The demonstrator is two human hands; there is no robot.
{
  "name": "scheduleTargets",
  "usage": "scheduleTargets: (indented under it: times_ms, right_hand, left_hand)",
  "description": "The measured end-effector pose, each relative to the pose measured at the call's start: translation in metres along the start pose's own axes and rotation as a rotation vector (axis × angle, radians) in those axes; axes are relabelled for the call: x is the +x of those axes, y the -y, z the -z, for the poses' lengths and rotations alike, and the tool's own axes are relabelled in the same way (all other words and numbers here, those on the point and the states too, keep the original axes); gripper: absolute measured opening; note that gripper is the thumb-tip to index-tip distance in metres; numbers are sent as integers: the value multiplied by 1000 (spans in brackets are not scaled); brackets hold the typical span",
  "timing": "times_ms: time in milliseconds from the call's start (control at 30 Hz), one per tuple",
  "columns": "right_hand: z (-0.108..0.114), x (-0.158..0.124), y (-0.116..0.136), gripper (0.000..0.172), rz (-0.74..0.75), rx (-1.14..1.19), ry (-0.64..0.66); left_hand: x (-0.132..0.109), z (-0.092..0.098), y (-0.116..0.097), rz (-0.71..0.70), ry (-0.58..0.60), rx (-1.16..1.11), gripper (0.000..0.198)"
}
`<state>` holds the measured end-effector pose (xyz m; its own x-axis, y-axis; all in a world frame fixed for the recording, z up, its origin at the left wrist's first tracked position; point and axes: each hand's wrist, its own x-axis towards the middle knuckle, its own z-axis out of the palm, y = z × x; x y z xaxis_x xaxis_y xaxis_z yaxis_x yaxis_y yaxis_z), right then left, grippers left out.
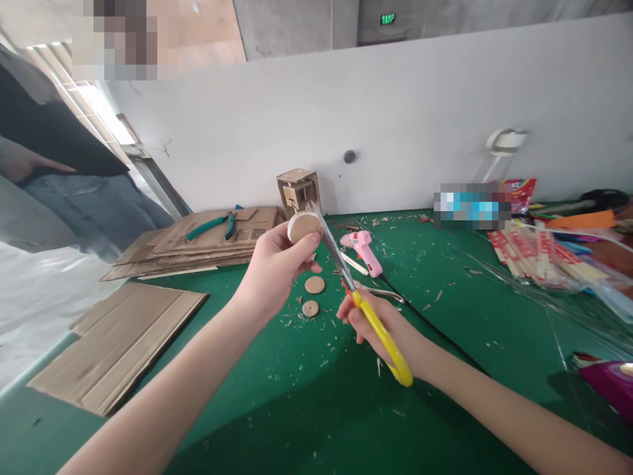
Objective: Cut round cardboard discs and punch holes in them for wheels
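Observation:
Between the thumb and fingers of my left hand (277, 264) is a round cardboard disc (302, 227) with a pale edge, held up above the table. My right hand (383, 323) grips a pair of scissors (341, 264) with yellow handles. Their metal blades point up and away, against the right edge of the disc; how far the blades are apart I cannot tell. Below, on the green table, lie a cardboard disc (314, 285) and a smaller disc (310, 309) with a hole in its middle. Scraps are scattered around them.
A pink glue gun (368, 253) with a black cord lies beyond the scissors. Cardboard sheets (148, 336) and teal-handled pliers (205, 228) are at left. A small cardboard box (299, 191) stands by the white partition (395, 119). Packed sticks (539, 257) lie right. A person (64, 165) stands at left.

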<state>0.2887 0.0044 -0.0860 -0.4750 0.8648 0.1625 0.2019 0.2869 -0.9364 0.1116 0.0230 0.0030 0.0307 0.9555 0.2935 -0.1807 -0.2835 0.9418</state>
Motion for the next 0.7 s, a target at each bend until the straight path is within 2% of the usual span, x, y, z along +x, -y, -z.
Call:
scheduleTargets:
  times_ms: [133, 267, 333, 500, 700]
  right_hand:
    - [6, 4, 12, 32, -115, -16, 54]
    - [11, 12, 12, 29, -121, -11, 115]
    - [10, 14, 6, 26, -114, 15, 97]
    - [3, 15, -7, 37, -29, 82, 17]
    - [0, 12, -1, 46, 9, 121, 2]
  left_hand:
    - [-1, 1, -5, -15, 28, 64, 7]
    - [-1, -3, -8, -56, 43, 139, 6]
    - [0, -5, -8, -68, 34, 155, 6]
    - [3, -5, -6, -55, 11, 124, 5]
    - [0, -7, -6, -61, 27, 120, 8]
